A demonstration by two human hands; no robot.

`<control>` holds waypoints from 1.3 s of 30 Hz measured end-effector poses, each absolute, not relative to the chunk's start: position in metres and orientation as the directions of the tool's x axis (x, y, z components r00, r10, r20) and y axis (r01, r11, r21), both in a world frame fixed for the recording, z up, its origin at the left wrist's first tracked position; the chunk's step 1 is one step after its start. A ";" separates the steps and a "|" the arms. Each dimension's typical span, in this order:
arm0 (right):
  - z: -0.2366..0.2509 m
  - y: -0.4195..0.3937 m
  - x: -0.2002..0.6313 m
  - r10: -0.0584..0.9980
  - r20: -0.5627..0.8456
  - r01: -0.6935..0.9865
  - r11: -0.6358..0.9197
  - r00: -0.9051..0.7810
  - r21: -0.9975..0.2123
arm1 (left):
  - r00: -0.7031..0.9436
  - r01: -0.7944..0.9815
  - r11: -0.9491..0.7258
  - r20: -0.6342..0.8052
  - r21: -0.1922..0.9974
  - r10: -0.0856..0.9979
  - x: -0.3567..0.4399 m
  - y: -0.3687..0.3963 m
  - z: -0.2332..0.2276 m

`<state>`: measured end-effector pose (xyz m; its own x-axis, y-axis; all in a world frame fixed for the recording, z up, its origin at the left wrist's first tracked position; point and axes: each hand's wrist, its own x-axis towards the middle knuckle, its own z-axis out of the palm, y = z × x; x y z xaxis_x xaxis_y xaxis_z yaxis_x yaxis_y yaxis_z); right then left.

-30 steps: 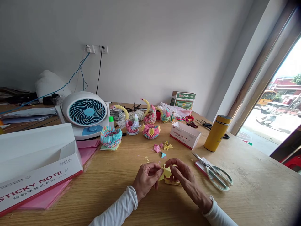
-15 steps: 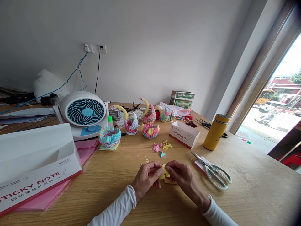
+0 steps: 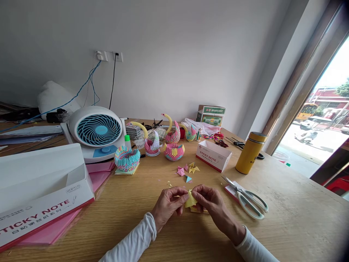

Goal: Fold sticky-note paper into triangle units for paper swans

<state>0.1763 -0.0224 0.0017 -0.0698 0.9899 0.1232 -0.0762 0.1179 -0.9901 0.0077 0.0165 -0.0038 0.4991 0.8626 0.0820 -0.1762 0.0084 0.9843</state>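
Observation:
A small piece of folded yellow paper (image 3: 190, 200) is held up between my two hands. My left hand (image 3: 168, 202) pinches its left side between thumb and fingers. On the other side, the thumb and fingers of my right hand (image 3: 210, 201) grip its upper right edge. Under the hands, partly hidden, lies a stack of yellow paper (image 3: 200, 210) on the table. Just beyond them are pink folded paper pieces (image 3: 181, 171), yellow folded pieces (image 3: 193, 168) and a blue folded triangle (image 3: 188, 178).
Scissors (image 3: 249, 200) rest to the right, near a yellow flask (image 3: 251, 153) and a small sticky note box (image 3: 213, 156). Paper swans (image 3: 172, 134) and a blue paper bowl (image 3: 127, 159) stand farther back. At left are a fan (image 3: 99, 131) and a larger open box (image 3: 46, 203).
The yellow paper has turned in my fingers and now shows a broader, fan-like face. Both hands have shifted only slightly.

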 end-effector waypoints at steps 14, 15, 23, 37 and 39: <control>0.004 -0.029 0.159 0.977 0.053 -0.364 -0.026 -0.205 -0.931 | 0.539 -0.396 0.302 -0.047 0.867 0.841 0.009 0.007 0.002; 0.003 -0.029 0.158 0.977 0.057 -0.363 -0.021 -0.204 -0.931 | 0.543 -0.402 0.308 -0.046 0.862 0.838 0.009 0.007 0.002; -0.001 -0.028 0.156 0.982 0.052 -0.370 -0.019 -0.180 -0.929 | 0.548 -0.405 0.313 -0.045 0.859 0.835 0.009 0.006 0.003; -0.004 -0.030 0.155 0.979 0.127 -0.266 0.082 -0.157 -0.961 | 0.391 -0.456 0.224 -0.032 0.862 0.920 0.011 0.009 0.003; -0.006 -0.029 0.155 0.981 0.141 -0.218 0.110 -0.132 -0.970 | 0.376 -0.444 0.188 -0.008 0.876 0.927 0.012 0.008 0.003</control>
<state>0.1545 -0.0287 -0.0061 -0.1317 0.9812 0.1409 -0.2181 0.1099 -0.9697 0.0115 0.0081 0.0026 0.3760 0.9266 -0.0082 -0.4443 0.1881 0.8759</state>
